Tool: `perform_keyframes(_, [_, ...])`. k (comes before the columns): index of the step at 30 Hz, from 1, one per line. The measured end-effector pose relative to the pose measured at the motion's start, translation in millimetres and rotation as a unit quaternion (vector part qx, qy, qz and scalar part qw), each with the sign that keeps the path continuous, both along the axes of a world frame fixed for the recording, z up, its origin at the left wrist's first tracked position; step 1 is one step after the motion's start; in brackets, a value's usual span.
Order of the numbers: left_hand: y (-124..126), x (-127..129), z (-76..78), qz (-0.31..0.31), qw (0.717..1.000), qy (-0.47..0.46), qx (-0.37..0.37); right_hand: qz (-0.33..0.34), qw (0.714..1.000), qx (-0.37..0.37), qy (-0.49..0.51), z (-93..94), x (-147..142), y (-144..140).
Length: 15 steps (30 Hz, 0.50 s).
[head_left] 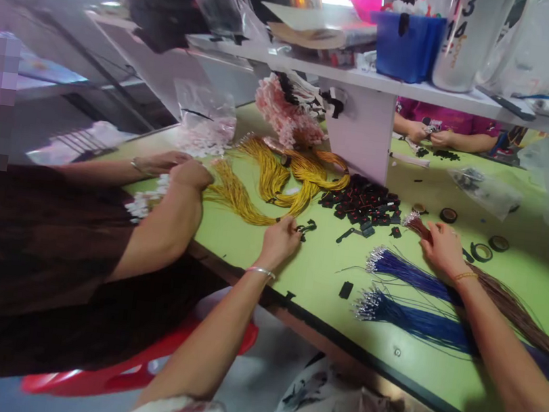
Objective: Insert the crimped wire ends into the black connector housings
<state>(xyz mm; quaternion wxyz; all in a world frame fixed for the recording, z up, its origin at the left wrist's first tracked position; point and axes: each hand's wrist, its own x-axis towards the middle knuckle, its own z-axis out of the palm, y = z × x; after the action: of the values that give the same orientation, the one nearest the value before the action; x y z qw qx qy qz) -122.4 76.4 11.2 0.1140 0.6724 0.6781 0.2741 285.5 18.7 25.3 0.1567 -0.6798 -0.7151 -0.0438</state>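
Observation:
My left hand [279,238] rests on the green table [317,264], fingers pinched around a small black connector [306,227] beside the yellow wire bundles [267,182]. Over to the right, my right hand [443,248] lies on a brown wire bundle [506,302], its fingers closed on the tips near the crimped ends [412,220]. Two blue wire bundles [413,294] with metal terminals lie between my arms. A heap of black connectors [361,203] sits just beyond both hands.
A co-worker in dark clothes sits at the left, hands [179,172] on white parts. Another person's hands [428,135] work beyond a white shelf post [362,133]. Tape rolls [481,251], plastic bags [485,187], a blue bin [404,45].

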Motion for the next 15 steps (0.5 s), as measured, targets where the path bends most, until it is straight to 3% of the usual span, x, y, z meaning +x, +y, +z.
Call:
perform_keyframes(3, [7,-5,-7.7,-0.006,1.0,-0.001,0.0,0.083,0.994,0.014,0.066,21.9,-13,-29])
perform_keyframes(6, [13,-12,-10.0,-0.004,1.0,-0.01,-0.007,0.192,0.973,-0.08,0.101,30.6,-24,-60])
perform_keyframes(9, [18,-17,-8.2,-0.009,1.0,-0.022,-0.004,0.181,0.968,-0.146,0.098,19.5,-25,-70])
perform_keyframes(15, [21,-15,4.6,0.013,0.998,-0.056,-0.041,0.12,0.967,-0.13,0.185,-8.1,-5,-45])
